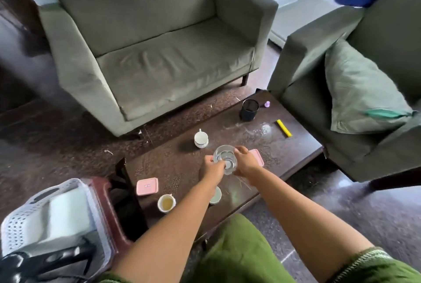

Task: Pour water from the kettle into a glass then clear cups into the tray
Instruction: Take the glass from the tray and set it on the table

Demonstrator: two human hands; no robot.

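A: I'm gripping the glass [225, 159] mid-desk, left hand [211, 169] and right hand [246, 161] fingers curled round it.
B: Risk?
A: It's holding water; tilting it could spill onto the desk [296, 144].

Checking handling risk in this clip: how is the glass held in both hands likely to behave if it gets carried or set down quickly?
The glass looks clear and smooth, so probably slippery, especially near the wet patch on the table. It holds water, so it is likely heavier than it looks and apt to slosh. The left hand and right hand both grip it, which suggests care; it is probably fragile.
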